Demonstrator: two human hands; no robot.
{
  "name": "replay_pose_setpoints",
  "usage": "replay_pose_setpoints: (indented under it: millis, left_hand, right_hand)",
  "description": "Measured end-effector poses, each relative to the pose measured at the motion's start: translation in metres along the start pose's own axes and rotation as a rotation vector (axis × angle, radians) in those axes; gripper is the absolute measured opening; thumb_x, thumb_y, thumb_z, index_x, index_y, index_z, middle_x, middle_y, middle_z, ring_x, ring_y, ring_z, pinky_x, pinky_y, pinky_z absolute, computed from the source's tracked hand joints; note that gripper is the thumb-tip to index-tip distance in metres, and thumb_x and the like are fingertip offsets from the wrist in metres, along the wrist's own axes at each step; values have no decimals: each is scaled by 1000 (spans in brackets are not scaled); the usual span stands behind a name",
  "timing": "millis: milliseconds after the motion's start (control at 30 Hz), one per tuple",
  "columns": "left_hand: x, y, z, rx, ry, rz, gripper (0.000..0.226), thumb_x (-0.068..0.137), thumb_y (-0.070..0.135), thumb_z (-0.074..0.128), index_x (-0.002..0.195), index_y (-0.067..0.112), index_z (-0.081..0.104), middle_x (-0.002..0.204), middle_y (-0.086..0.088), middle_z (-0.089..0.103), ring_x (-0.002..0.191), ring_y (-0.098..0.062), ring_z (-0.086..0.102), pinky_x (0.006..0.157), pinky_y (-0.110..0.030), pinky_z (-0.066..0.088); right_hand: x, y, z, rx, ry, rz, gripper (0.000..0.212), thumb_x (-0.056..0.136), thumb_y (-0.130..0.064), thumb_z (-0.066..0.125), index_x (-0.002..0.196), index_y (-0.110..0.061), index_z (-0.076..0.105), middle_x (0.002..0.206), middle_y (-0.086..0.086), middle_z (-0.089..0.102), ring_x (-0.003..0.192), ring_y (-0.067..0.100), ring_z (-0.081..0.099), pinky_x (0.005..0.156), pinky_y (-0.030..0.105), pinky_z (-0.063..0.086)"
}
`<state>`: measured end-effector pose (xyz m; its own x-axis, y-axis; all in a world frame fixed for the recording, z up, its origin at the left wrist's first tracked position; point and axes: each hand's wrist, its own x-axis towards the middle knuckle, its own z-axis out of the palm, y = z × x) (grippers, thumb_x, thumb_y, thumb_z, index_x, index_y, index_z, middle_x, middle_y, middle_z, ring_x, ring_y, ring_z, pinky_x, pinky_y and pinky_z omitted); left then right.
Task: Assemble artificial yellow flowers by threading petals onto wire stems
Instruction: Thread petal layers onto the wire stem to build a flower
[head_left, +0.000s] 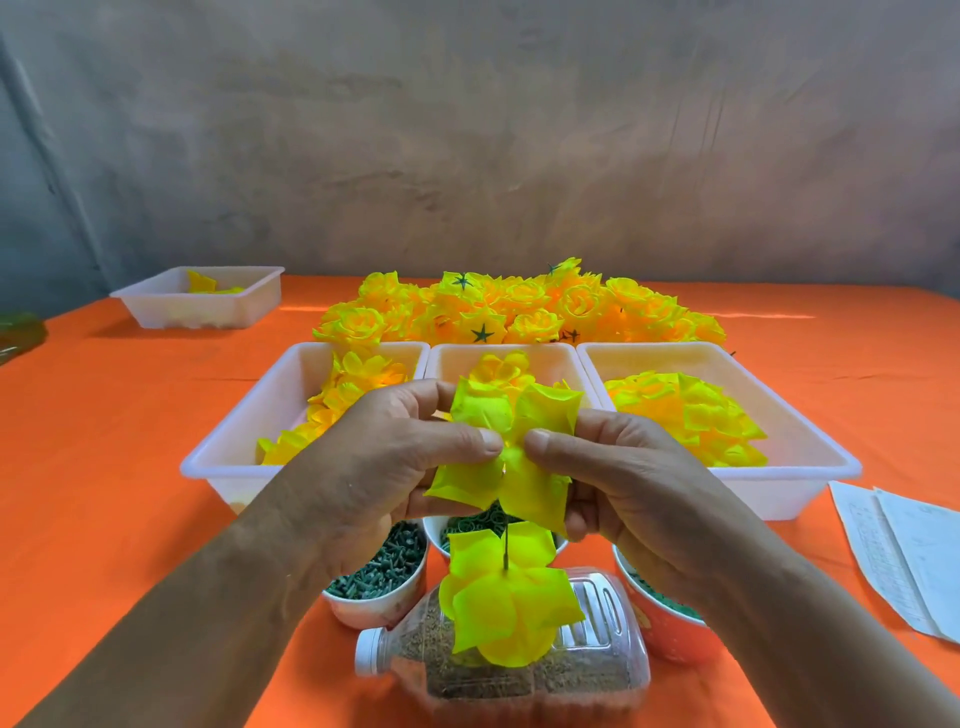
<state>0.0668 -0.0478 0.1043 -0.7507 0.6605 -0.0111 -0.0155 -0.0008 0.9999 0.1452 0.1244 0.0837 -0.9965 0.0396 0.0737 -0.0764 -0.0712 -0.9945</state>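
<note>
Petal layer (514, 447), pinched at its centre by left hand (395, 467) and right hand (623, 483), should slide straight down the wire stem (505, 548) without tearing.

No writing can be read. The paper sheets (904, 551), lying on the orange cloth (130, 441) just right of the rightmost white tray (810, 467), carry faint printed rows, too small and blurred to make out.

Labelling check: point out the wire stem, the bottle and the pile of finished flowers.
wire stem (505, 545), head view, its visible green stretch.
bottle (592, 654), head view, clear side wall.
pile of finished flowers (524, 301), head view, bloom near its middle.
</note>
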Motion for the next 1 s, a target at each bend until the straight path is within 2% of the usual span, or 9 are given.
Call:
replay_pose_setpoints:
  millis: [67,133,267,367,433,533,667,800,1000]
  left_hand:
    - [-3,-5,1,-1,-4,-21,46,55,7,83,98,18,69,92,-11,75,75,-23,73,62,-34,59]
    - [-5,-11,2,-12,-1,-36,40,61,12,74,100,17,69,93,-13,75,78,-26,73,67,-39,60]
    - [-8,-20,4,-28,-18,-77,43,60,6,75,101,14,68,87,-11,75,72,-24,73,60,-34,59]
    - [-9,-22,5,-31,-10,-100,39,66,0,78,101,13,68,88,-12,75,74,-25,73,60,-33,59]
    - [-8,-23,5,-37,9,-102,28,78,-4,69,101,11,67,86,-12,74,73,-25,73,58,-32,59]
    - [-9,-22,4,-43,13,-103,26,82,-8,62,100,10,66,85,-12,74,71,-23,72,56,-31,58]
    - [-9,-24,4,-42,1,-116,32,75,-7,70,102,9,67,86,-12,74,72,-24,72,58,-32,59]
    - [-9,-24,4,-25,-20,-131,43,60,11,73,103,13,68,89,-10,74,73,-23,72,58,-33,58]
    - [-9,-26,3,-52,-21,-116,47,59,4,72,105,8,66,94,-17,75,77,-25,73,58,-30,58]
  right_hand:
    - [-4,5,1,11,-8,24,17,79,-24,67,87,-12,75,77,11,66,52,17,45,41,20,40]
    - [-7,11,1,13,-8,47,22,77,-26,68,91,-9,74,76,10,65,51,17,44,41,21,38]
    - [-11,21,2,2,4,90,37,76,-29,68,101,-1,69,77,10,66,54,20,43,43,22,37]
    - [-12,23,4,3,15,109,33,77,-28,67,99,-3,70,80,11,66,54,19,44,44,22,38]
    - [-12,24,4,14,16,114,30,78,-27,66,96,-3,71,81,12,66,52,16,45,44,22,38]
    - [-12,24,6,17,6,111,27,77,-27,67,93,-6,73,80,12,66,50,14,46,44,22,39]
    - [-13,26,7,17,1,109,23,77,-27,67,89,-10,74,78,9,68,48,13,48,44,22,40]
    - [-14,27,7,18,8,109,22,77,-26,67,90,-10,74,77,7,68,50,14,48,44,22,40]
    - [-16,26,6,-17,14,88,26,77,-26,66,93,-5,72,80,9,68,52,15,48,44,22,40]
